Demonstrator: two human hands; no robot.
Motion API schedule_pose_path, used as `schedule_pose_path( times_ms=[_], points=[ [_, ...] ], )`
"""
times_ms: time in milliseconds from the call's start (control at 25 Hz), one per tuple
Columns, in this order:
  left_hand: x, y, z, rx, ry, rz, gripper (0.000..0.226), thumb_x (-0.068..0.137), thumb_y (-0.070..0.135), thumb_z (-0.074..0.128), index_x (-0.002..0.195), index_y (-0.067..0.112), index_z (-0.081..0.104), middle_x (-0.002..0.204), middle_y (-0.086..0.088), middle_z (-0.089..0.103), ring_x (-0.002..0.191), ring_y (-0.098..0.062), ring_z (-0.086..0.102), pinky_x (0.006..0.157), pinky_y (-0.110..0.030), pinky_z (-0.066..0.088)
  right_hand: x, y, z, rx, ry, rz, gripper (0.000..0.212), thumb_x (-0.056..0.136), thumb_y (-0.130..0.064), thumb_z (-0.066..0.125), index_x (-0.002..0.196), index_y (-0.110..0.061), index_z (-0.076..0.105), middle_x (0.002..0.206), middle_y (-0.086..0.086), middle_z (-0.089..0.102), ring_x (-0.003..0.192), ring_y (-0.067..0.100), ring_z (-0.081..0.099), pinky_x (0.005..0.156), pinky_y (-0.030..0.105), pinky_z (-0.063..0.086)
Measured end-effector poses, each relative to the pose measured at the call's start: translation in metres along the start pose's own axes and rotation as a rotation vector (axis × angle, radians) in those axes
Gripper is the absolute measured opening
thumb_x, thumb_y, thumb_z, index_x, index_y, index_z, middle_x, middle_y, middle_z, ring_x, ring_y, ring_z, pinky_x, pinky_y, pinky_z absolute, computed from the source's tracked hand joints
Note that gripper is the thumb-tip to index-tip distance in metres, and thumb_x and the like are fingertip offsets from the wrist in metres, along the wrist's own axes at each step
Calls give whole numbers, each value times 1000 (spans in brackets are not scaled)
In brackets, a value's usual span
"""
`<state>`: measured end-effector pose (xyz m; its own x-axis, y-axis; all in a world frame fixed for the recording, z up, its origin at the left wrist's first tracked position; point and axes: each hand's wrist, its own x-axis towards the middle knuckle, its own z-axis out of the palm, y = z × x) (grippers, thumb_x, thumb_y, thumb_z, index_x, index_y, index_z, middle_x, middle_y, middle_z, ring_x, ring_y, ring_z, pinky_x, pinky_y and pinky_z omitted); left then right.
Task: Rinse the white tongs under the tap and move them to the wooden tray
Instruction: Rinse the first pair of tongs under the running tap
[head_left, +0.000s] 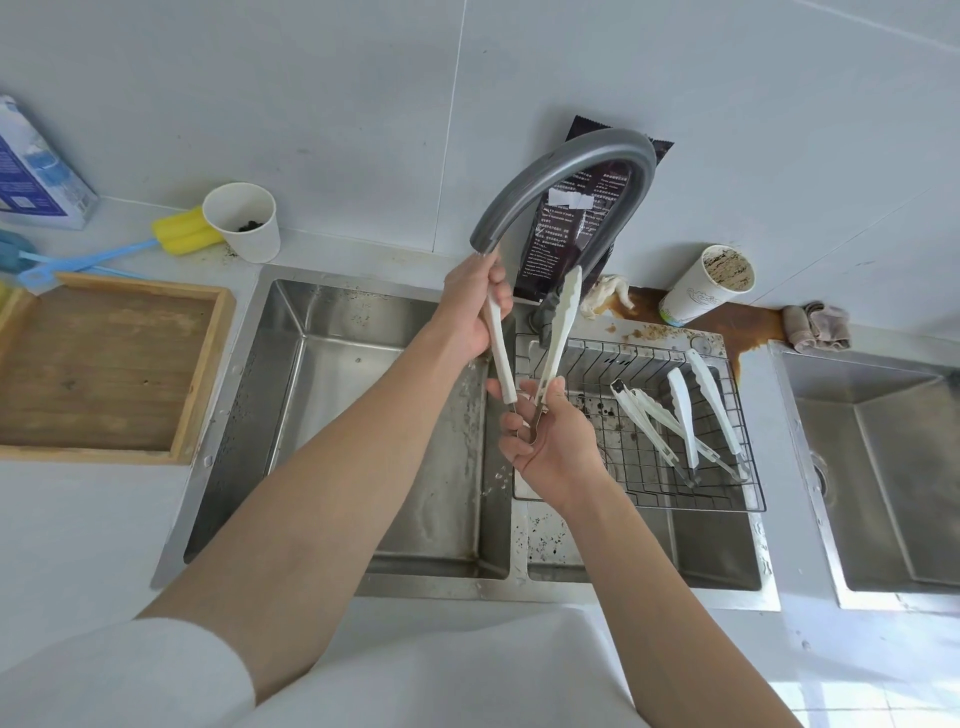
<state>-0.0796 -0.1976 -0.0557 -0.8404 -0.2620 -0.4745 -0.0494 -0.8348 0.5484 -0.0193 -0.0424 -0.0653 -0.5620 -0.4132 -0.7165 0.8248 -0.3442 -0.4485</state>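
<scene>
Fingers of the left hand (470, 306) curl round one arm of the white tongs (561, 322) right beneath the tap (566, 166) spout; right hand (556, 447) pinches their metal hinge end, over the sink (332, 395); well apart, the wooden tray (202, 374) sits at the left edge of the desk (78, 519).

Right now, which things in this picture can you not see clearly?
Head view:
- Tap mouth and any water: covered by the left hand.
- One tip of the white tongs: inside that hand.
- Tongs' hinge: partly wrapped by the right hand.
- Wooden tray: cut by left edge.
</scene>
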Motion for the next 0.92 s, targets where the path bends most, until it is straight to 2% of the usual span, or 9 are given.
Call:
schedule_pose_path(
  times_ms=[160,320,400,520,600,680,800,920],
  points=[
    [-2,2,-10,-180,-55,-10,39,95,51,48,80,16,52,48,8,51,36,-3,44,39,-14,38,0,-1,4,-56,7,-19,36,106,-44,29,106,-16,51,96,20,74,45,13,49,36,19,32],
    [-1,-1,-16,-294,33,-16,38,100,44,43,91,11,59,60,4,60,40,-6,50,42,-15,43,0,0,6,-105,35,-48,34,107,-41,28,111,-15,51,94,21,74,47,15,50,38,20,34],
    [1,-4,-13,-193,157,34,37,103,38,41,95,10,63,65,1,59,41,-7,49,41,-16,43,1,1,6,-139,59,-85,32,108,-38,29,111,-14,51,94,21,74,48,16,50,39,21,34],
    [3,-14,-8,101,313,209,35,104,32,35,95,10,62,63,0,55,40,-7,44,39,-19,38,1,5,4,-188,82,-138,29,108,-34,31,112,-14,51,92,20,75,50,17,51,41,22,36],
    [3,-25,-7,298,329,342,34,104,35,34,94,13,58,64,0,52,43,-8,42,42,-19,36,0,7,4,-221,88,-163,27,108,-32,32,113,-14,52,90,17,75,50,16,52,45,23,37],
    [1,-32,-9,398,306,412,33,104,38,35,100,14,57,69,1,54,47,-6,42,45,-19,36,-1,8,4,-248,88,-188,26,108,-31,33,114,-15,53,87,14,76,51,16,52,47,24,38],
    [1,-37,-9,548,259,462,33,104,38,36,116,13,53,83,4,61,44,-2,46,44,-17,36,-2,7,4,-311,98,-258,25,108,-30,34,115,-17,54,83,6,75,52,14,54,47,23,42],
    [0,-38,-8,684,263,464,34,106,30,33,126,7,49,94,3,63,52,-5,58,44,-18,46,-3,10,3,-412,119,-364,24,108,-28,36,119,-20,54,87,2,69,57,13,59,53,24,46]
  ],
)
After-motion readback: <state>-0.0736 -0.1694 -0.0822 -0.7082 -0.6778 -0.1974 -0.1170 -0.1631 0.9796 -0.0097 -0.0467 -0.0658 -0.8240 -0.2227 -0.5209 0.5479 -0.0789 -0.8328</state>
